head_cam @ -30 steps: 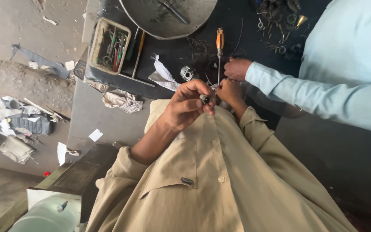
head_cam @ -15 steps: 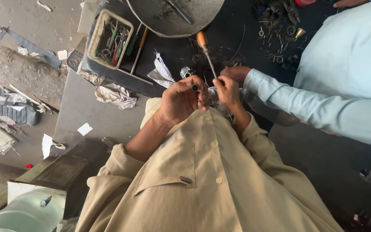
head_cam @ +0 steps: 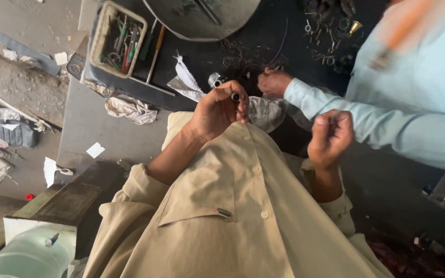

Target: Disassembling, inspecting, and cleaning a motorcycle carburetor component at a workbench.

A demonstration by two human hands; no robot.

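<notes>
The left hand [head_cam: 217, 110] has its fingers clamped together on a small, short metal cylinder [head_cam: 235, 96], held up in front of the beige shirt [head_cam: 233, 206], just off the near edge of the dark workbench [head_cam: 263, 46]. The right hand [head_cam: 330, 136] is curled into a loose fist; whether it holds anything cannot be told. A co-worker's hand [head_cam: 274, 82] in a pale blue sleeve [head_cam: 387, 118] rests on a grey rag [head_cam: 266, 113] close by. Because the part is small and pinched only at the fingertips, it could slip if the neighbouring arm bumps the left hand.
</notes>
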